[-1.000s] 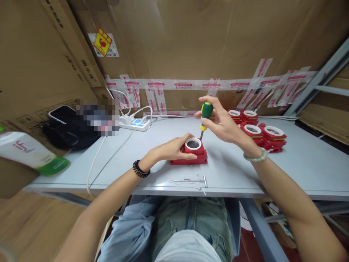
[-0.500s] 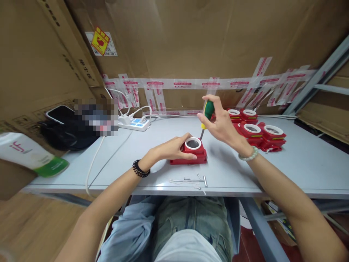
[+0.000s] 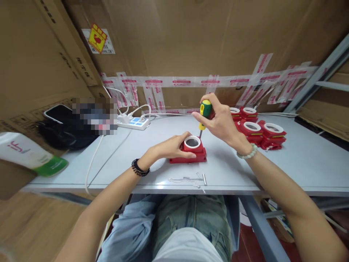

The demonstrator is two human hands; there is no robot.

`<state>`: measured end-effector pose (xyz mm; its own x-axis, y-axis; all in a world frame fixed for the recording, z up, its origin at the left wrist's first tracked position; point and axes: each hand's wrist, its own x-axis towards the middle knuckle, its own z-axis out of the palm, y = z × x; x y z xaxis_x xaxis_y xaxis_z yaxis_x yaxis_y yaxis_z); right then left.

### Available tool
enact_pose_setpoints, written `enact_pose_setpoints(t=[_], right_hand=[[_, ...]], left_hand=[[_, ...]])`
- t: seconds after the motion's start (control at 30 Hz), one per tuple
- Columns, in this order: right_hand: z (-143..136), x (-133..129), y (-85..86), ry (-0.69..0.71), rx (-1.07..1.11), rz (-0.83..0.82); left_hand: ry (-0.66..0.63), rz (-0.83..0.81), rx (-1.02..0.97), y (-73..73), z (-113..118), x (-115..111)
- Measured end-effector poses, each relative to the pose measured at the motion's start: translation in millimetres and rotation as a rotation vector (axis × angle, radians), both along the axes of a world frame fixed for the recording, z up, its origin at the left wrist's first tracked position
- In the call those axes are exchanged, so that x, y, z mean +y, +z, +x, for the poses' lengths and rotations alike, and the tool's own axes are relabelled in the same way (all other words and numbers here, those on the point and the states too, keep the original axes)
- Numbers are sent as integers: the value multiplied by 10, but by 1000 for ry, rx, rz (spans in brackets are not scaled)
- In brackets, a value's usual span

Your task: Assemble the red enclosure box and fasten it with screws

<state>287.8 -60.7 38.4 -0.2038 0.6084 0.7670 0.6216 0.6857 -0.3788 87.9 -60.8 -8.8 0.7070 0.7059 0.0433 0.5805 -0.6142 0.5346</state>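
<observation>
Brown cardboard (image 3: 174,40) rises behind the pale table (image 3: 169,127)

A pale grey table (image 3: 308,167) carries a white-ringed red block (image 3: 201,157) and, toward the front, a T-shaped metal tool (image 3: 204,179) with small screws (image 3: 198,175) beside it. Farther back sit a power strip (image 3: 136,125) and similar red units (image 3: 255,138) (also white-ringed).

bottle (image 3: 31,154): "if" | box label (image 3: 109,45): "LM270…" | yellow sticker (image 3: 97,38) — broken glass sign
</observation>
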Motion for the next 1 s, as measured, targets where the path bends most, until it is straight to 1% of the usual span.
enact_pose_setpoints(t=[0.07, 0.13, 0.17, 0.2, 0.23, 0.27, 0.4, 0.47, 0.5, 0.57, 0.63, 0.73, 0.8, 0.87, 1.0], right_hand=[[73, -3, 41, 107, -10, -70], [161, -13, 89, 277, -16, -203], [195, -14, 106, 333, -19, -256], [215, -12, 113, 357, -15, -281], [219, -7, 111, 343, -7, -276], [206, 2, 98, 298, 4, -245], [60, 33, -8, 14, 44, -72], [4, 39, -50, -83, 49, -18], [-5, 40, -61, -104, 43, -4], [20, 37, -60, -106, 18, 4], [86, 24, -34, -55, -15, -8], [191, -18, 17, 110, -35, -88], [226, -63, 37, 194, -13, -135], [225, -117, 41, 216, 15, -141], [161, -194, 34, 185, 22, -114]], left_hand=[[-12, -9, -18, 2, 0, 1], [-29, -30, -51, 3, -3, 2], [-38, -40, -67, 2, -4, 4], [-44, -47, -77, 1, -7, 6], [-46, -50, -82, -1, -8, 8], [-45, -51, -79, -2, -10, 10], [-31, -43, -50, -1, -8, 10], [-38, -43, -55, 1, -4, 7], [-44, -44, -63, 1, -2, 6], [-53, -49, -75, 0, -1, 6], [-58, -52, -80, -2, -3, 9], [-68, -53, -81, -1, -9, 13], [-72, -54, -84, 2, -14, 14], [-72, -59, -90, 4, -17, 15], [-73, -88, -122, 0, -21, 21]])
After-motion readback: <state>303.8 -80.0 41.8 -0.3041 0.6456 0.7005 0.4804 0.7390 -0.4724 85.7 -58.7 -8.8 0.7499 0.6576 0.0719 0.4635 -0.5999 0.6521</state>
